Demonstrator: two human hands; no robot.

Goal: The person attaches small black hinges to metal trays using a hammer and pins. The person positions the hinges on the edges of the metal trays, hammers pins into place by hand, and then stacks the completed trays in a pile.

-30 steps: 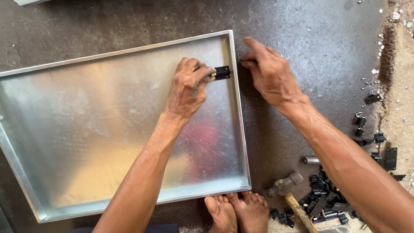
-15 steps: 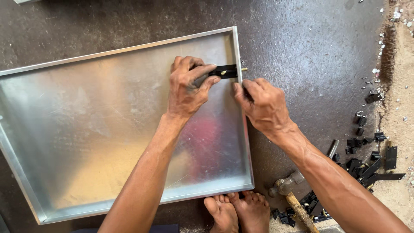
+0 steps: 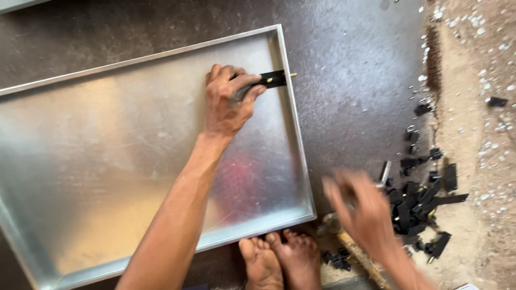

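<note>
A person's left hand [image 3: 230,102] is pressing a small black rectangular fitting [image 3: 273,79] flat against the inside of a large shallow galvanised sheet-metal tray [image 3: 134,161], the fingers closed down on top of the part. The fitting is lying at the tray's right-hand wall, near the upper right corner, with a short brass-coloured pin [image 3: 293,75] poking out through the rim. The tray is resting on a dark, stained floor [image 3: 355,80]. The right hand [image 3: 360,209] is hovering off the tray's lower right corner, fingers loosely spread and gripping nothing, though motion blur is softening its outline. It is hanging just above a wooden-handled hammer [image 3: 355,252] and beside a scattered heap of black plastic pieces [image 3: 419,204] spread across the floor's edge. Two bare feet [image 3: 279,260] are touching the tray's near rim. Pale sandy ground strewn with small white chips [image 3: 478,107] is running along the right.
</note>
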